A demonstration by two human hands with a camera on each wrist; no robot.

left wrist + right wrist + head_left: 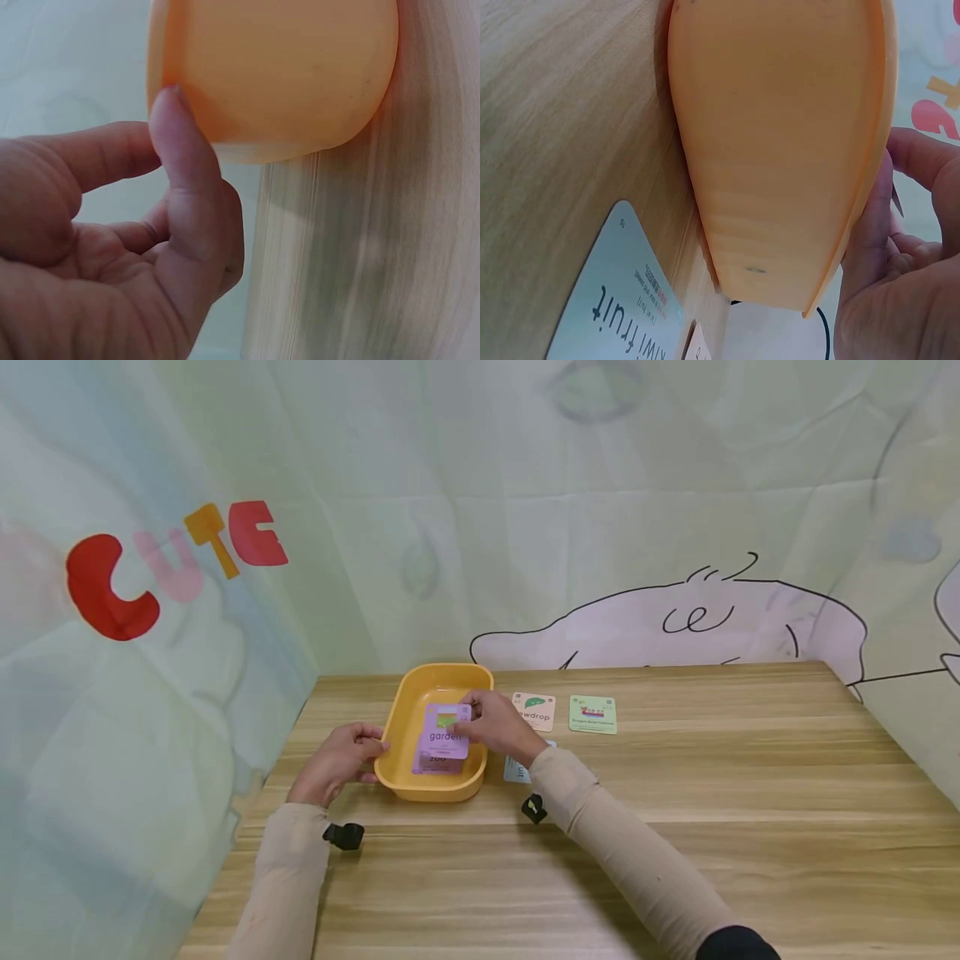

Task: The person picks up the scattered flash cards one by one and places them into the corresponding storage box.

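Observation:
A yellow plastic tray (pixel 431 794) stands on the wooden table. My left hand (pixel 337 762) pinches its left rim between thumb and forefinger, as the left wrist view shows close up. Over the tray's inside, my right hand (pixel 501 723) grips the right edge of a purple card (pixel 442 748) reading "garden". Under that card, a second purple card (pixel 439 767) reading "zoo" lies in the tray, partly covered. In the right wrist view, the tray's wall (pixel 780 150) hides most of the held card; only a thin edge shows by the fingers.
Right of the tray lie a "dewdrop" card (pixel 536 714), partly behind my right hand, and a green Dragon Boat Festival card (pixel 592 715). A blue "kiwi fruit" card (pixel 619 292) lies nearer, partly under my right wrist in the head view. A printed curtain (pixel 420 527) hangs behind the table.

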